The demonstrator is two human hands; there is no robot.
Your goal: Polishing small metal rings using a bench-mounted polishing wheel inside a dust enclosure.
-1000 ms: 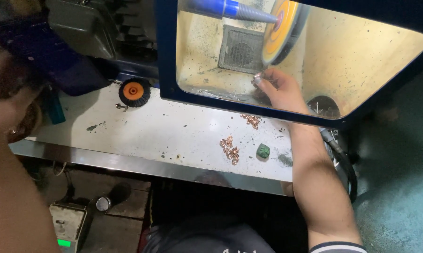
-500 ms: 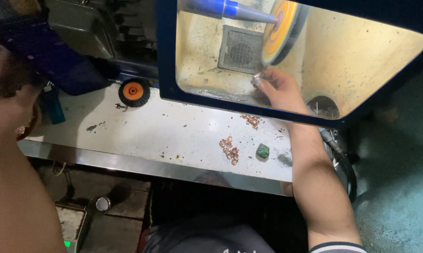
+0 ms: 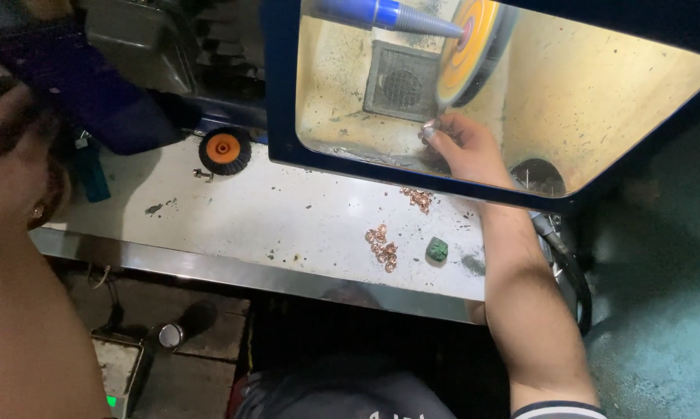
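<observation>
Inside, right hand (image 3: pixel 462 143), shiny metal piece (image 3: pixel 429 129), orange buffing wheel (image 3: pixel 468 48)

- You have one view only, from the camera on your head; no second view shares the scene.
- It looks steeply down and slightly forward over the surface (image 3: pixel 288 217) toward the lit polishing hood (image 3: pixel 598 85).
- It sits close: your right hand (image 3: pixel 462 147) lies inside the hood opening, upper centre.
- Your left hand (image 3: pixel 12 155) is cut by the left edge, very near the lens.
</observation>
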